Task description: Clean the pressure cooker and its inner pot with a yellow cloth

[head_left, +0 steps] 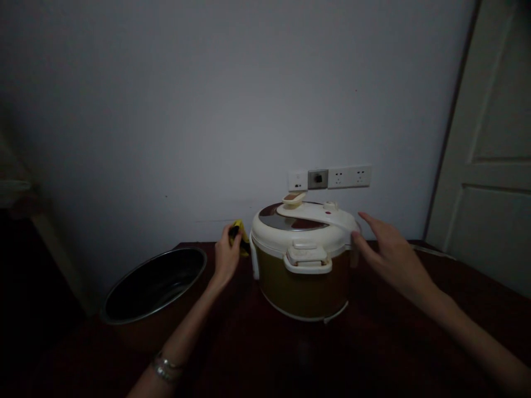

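Observation:
An electric pressure cooker with a white lid and a gold-brown body stands on the dark red table. The lid is on it. At the cooker's left side, my left hand is closed round a crumpled yellow and black cloth. Whether the cloth touches the cooker I cannot tell. My right hand is at the lid's right edge, thumb and fingers spread apart; its thumb tip is at or very near the lid. Left of my left forearm sits a dark inner pot with a metal rim.
Power sockets and a grey wall plate are on the wall behind the cooker. A pale door stands at the right. The table reaches back to the wall. The room is dim.

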Tool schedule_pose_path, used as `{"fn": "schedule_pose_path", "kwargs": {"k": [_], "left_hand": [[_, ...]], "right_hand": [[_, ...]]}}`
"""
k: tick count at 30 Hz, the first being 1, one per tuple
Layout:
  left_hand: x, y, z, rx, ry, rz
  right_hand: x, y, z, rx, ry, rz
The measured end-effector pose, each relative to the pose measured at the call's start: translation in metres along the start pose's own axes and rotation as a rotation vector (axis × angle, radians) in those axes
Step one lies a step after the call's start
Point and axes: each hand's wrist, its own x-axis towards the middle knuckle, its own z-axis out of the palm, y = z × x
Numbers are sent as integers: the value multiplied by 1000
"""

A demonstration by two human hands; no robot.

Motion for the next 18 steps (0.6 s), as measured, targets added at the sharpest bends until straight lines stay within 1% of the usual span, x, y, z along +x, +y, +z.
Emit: {"fn": "schedule_pose_path", "kwargs": {"k": [2,4,5,7,8,12,14,16,18], "left_hand": [[-13,16,11,8,-51,42],[-24,30,15,52,-53,77],[-29,36,15,85,-50,91],[-39,43,12,144,-51,138],[-44,46,11,161,-51,183],[-69,53,13,180,-9,475],[-84,57,17,169,6,589],[-97,60,19,125,-3,656],[-105,62,17,56,-29,697]], "right_hand": [[-2,4,8,-8,-67,106],[-3,5,9,-22,-115,187],[-4,4,9,-29,-124,201],[-3,3,7,-39,-115,177],[-3,3,6,-41,-101,155],[-4,1,6,-46,-64,111],[-4,0,6,-45,-56,111],[-5,0,6,-44,-56,113],[-5,0,6,-41,-61,113]]}}
